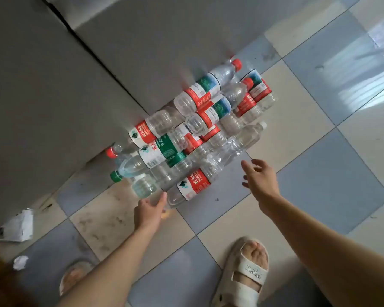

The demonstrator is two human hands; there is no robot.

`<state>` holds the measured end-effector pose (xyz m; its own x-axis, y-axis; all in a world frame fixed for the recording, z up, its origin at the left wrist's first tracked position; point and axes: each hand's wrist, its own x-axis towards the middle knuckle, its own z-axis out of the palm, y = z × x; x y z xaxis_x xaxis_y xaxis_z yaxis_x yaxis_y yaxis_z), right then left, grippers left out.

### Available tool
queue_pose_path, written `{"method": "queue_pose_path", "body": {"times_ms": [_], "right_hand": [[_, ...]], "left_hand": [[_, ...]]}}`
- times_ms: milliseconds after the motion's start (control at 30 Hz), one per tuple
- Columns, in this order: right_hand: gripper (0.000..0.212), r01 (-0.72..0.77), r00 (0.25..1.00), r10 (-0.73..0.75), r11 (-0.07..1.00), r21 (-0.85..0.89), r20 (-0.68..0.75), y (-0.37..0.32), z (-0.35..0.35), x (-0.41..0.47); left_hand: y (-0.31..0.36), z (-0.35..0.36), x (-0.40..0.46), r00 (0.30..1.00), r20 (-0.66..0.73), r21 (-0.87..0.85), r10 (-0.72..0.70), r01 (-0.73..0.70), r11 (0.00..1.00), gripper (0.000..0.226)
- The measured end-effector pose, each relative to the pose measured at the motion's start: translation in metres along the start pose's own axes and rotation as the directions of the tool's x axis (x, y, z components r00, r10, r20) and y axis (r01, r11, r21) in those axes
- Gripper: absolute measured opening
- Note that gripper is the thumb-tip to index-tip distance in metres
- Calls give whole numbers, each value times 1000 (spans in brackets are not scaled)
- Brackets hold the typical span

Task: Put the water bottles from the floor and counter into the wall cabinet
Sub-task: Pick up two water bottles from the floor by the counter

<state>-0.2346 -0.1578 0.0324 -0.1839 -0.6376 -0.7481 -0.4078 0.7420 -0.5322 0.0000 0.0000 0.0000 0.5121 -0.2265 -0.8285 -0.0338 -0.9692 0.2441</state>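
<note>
Head camera, looking down at a checkered tile floor (319, 169). A pile of clear plastic water bottles (193, 134) lies on its side on the floor, against the foot of a grey cabinet front (53, 96); most carry red-and-white labels, one a green label, with red and green caps. The left hand (150, 209) reaches to the pile's near edge, fingers straight and apart, its tips touching the nearest red-labelled bottle (191, 187). The right hand (261, 180) hovers just right of the pile, fingers spread and relaxed, holding nothing. Nearer the camera than the pile, two feet in pale sandals (246, 271) stand on the tiles. Crumpled paper (16, 227) lies left of the pile, by the cabinet.
</note>
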Motion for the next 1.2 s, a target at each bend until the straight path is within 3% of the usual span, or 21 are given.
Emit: {"method": "queue_pose_path", "body": {"times_ms": [167, 400, 567, 733, 800, 967, 1133, 1200], "right_hand": [[76, -4, 997, 9, 998, 69, -75, -5, 5, 65], [92, 15, 986, 21, 977, 215, -168, -28, 1, 125], [75, 3, 979, 61, 949, 314, -193, -41, -2, 145], [37, -79, 984, 139, 903, 423, -111, -50, 2, 141], [32, -103, 983, 162, 878, 468, -90, -50, 1, 137], [34, -89, 974, 176, 878, 470, -145, -52, -10, 120], [28, -49, 977, 138, 887, 460, -162, -55, -22, 82], [27, -11, 982, 92, 897, 442, -162, -61, -26, 62]], "left_hand": [[-21, 30, 22, 977, 187, -423, -102, 173, 890, 73], [-22, 36, 28, 989, 130, -577, -66, 130, 806, 91], [-20, 38, 28, 989, 115, -609, -92, 144, 780, 86], [-27, 40, 30, 992, 99, -585, -81, 124, 802, 96], [-29, 40, 31, 993, 88, -577, -73, 111, 809, 97], [-30, 29, 23, 996, 54, -553, -67, 86, 829, 81], [-35, 6, 6, 994, 14, -567, -107, 96, 818, 23], [-32, -6, -4, 994, 4, -583, -109, 90, 808, 11]]}}
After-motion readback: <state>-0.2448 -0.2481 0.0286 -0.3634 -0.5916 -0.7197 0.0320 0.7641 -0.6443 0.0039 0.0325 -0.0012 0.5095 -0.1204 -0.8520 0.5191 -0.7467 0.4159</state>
